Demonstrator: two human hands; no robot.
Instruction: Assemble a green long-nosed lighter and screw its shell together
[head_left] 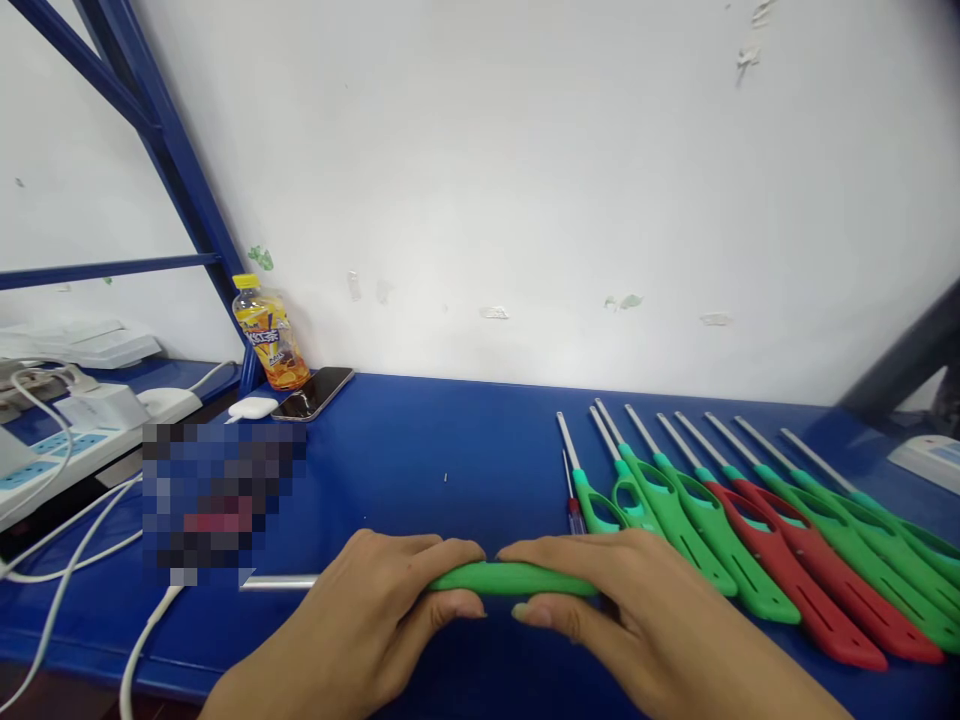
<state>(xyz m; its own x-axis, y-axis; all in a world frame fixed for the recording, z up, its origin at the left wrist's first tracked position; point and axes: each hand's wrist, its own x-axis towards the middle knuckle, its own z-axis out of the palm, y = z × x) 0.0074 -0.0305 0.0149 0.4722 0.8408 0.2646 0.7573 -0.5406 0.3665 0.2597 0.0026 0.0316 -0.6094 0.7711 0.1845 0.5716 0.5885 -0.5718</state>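
L hand [386, 605] & R hand [622, 605] both gripping slim green plastic lighter w/ silver metal tube [514, 577]

Lighter's sideways, in front of person, over smooth blue tabletop [420, 450]; can't tell if touching it. L hand closed on tube-side part, R hand on other end; fingers above, thumbs below, a bit of green bare btwn. Tube sticks out past L hand.

Beyond R hand: thin screwdriver w/ dark red handle [575, 515], beside row of green & red plastic lighters [817, 615], tubes twd white wall [525, 200].

Far L: pixelated patch, black-screened phone [319, 392], small white rounded case [253, 408], yellow-capped clear bottle w/ orange label [271, 335], white power strip w/ blue sockets [124, 440].
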